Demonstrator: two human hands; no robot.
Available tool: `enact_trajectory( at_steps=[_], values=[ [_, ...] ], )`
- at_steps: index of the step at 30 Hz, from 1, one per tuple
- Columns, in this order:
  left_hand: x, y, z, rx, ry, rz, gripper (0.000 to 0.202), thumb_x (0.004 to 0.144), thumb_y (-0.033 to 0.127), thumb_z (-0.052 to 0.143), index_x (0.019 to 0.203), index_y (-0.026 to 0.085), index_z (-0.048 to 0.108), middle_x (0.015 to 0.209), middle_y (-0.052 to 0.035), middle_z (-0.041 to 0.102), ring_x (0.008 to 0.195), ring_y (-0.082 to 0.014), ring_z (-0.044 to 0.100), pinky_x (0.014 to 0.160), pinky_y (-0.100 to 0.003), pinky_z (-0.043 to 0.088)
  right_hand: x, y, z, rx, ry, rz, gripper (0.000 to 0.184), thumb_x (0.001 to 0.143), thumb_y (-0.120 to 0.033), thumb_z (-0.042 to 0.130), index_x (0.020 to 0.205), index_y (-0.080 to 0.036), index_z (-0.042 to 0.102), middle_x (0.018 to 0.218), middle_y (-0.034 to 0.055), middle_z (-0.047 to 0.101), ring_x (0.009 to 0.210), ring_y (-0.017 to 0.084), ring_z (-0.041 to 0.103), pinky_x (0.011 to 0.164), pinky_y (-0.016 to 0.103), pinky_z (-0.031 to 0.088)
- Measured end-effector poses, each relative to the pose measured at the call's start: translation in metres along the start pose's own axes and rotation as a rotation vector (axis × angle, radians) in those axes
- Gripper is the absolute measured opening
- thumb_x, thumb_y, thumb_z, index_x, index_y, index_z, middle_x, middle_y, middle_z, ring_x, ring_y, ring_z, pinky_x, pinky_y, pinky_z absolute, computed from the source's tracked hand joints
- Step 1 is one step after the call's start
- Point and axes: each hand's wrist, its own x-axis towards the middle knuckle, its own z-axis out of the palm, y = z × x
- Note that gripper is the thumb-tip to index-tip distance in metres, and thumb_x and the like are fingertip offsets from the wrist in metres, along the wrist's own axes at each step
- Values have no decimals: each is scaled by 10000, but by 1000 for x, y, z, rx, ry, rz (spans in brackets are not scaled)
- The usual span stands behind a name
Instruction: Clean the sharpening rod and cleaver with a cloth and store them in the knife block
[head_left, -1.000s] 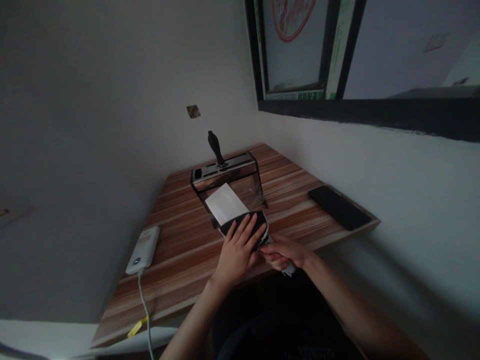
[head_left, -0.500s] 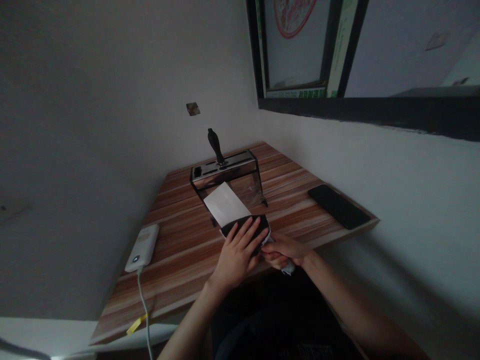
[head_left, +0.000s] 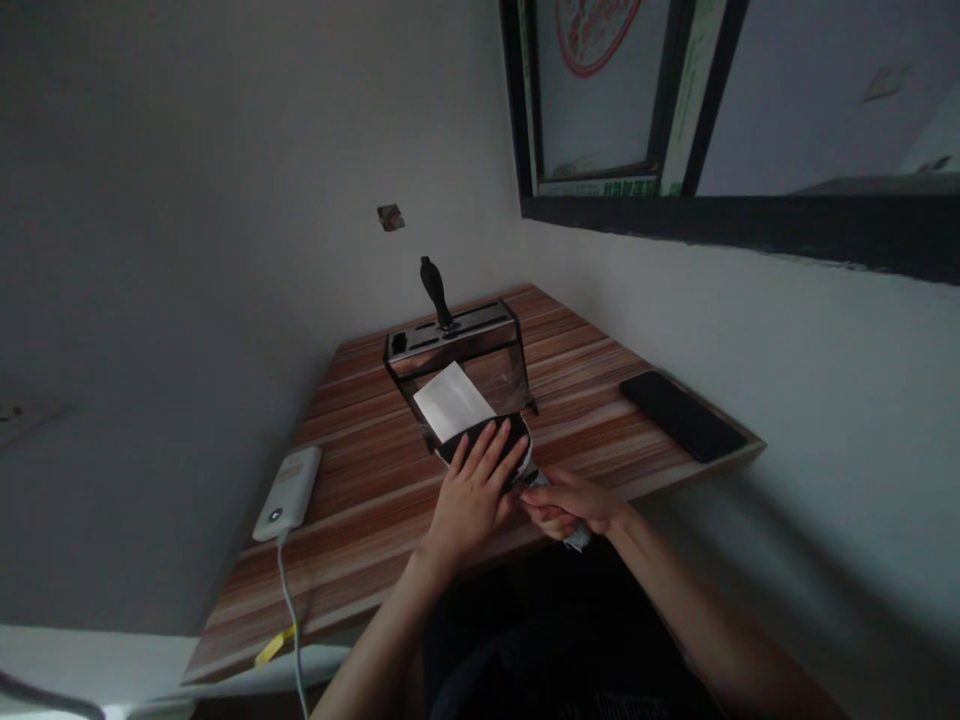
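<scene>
My right hand [head_left: 566, 503] is wrapped around the handle [head_left: 577, 537] of a cleaver, near the table's front edge. The handle looks covered in pale, crinkled wrapping. The broad, pale blade [head_left: 452, 400] points away from me, tilted to the left, and its end is bare. A black cover with a white edge [head_left: 469, 440] lies around the blade's lower part. My left hand [head_left: 480, 480] grips this cover, fingers stretched over its top; its thumb is hidden. Just behind the blade stands a knife rack [head_left: 457, 335] with a black handle [head_left: 433, 285] sticking up from it.
On the wood-patterned table [head_left: 360, 480], a white power bank [head_left: 289, 493] with a cable [head_left: 287, 595] lies left and a black phone [head_left: 682, 413] right. A yellow tag [head_left: 275, 646] is by the front edge. Walls enclose the left and right; a dark-framed window [head_left: 600, 110] is above.
My left hand and the black cover have moved along the blade, away from the handle. Less bare blade shows, and more shows near the handle. My right hand keeps its grip.
</scene>
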Motion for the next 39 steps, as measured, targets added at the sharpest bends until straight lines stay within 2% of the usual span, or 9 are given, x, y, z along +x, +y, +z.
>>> enact_trajectory(
  at_steps=[7,17,22,26,31,39],
  values=[
    [12,-22,-11,-28,56,-133,605,898,201,427,1469,236,229,1549,-73,212,1427,-242,163,1144,-479,179,-1,-1,3,-23,-20,0,379,772,-408,668,658,-184,384,471,-133,306,324,-11,206,317,123,187],
    [32,-58,-24,-45,171,-268,543,926,203,360,1460,226,262,1550,-74,208,1430,-229,152,1142,-480,175,-2,0,2,-3,-53,-17,320,759,-373,680,722,-187,422,485,-128,354,319,-5,207,307,126,204],
    [37,-67,-28,-61,195,-295,538,924,204,362,1455,221,275,1545,-72,228,1425,-218,180,1143,-468,193,-1,1,2,8,-56,-17,306,778,-349,666,704,-187,417,469,-129,338,319,-2,193,304,124,188],
    [38,-65,-26,-62,211,-326,530,921,198,366,1446,215,298,1541,-79,240,1424,-224,182,1144,-483,177,0,2,-1,7,-70,-2,320,797,-361,646,686,-185,404,465,-130,327,310,-5,192,301,125,182],
    [36,-52,-23,-49,237,-364,527,916,191,373,1440,213,315,1539,-87,239,1429,-239,158,1143,-512,151,0,3,-2,18,-76,18,331,788,-356,659,676,-182,401,466,-131,328,308,-8,187,297,123,173],
    [23,-22,-10,-70,159,-296,542,902,174,399,1437,210,320,1532,-77,263,1429,-243,156,1140,-499,162,-1,0,2,25,-52,-4,369,765,-398,679,654,-177,405,459,-131,329,305,-12,190,298,125,184]
  ],
)
